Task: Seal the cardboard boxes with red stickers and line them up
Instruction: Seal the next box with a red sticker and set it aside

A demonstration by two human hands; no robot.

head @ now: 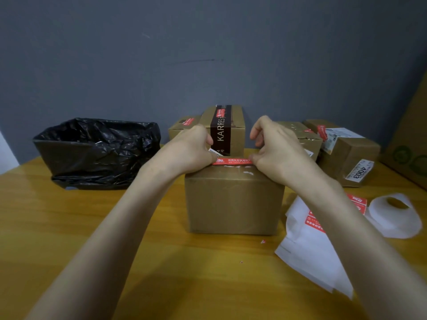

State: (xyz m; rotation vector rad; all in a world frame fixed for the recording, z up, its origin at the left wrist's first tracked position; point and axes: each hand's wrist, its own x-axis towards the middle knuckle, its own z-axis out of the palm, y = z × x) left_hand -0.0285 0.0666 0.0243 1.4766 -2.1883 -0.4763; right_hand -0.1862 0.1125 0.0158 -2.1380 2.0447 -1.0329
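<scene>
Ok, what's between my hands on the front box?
A red sticker, its ends pinched by the left hand and right hand, across the top of the front box; head view.

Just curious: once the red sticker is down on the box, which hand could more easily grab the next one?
Probably the right hand: the sticker sheet and roll lie beside its forearm, while the left hand has the black bag on its side. Both pinch the red sticker.

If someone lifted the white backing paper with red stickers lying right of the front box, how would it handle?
The white backing paper would probably flop and trail, since it lies in loose, overlapping folds on the yellow wooden table. It looks thin, so likely light. The coiled white roll beside it may be joined and drag along.
</scene>
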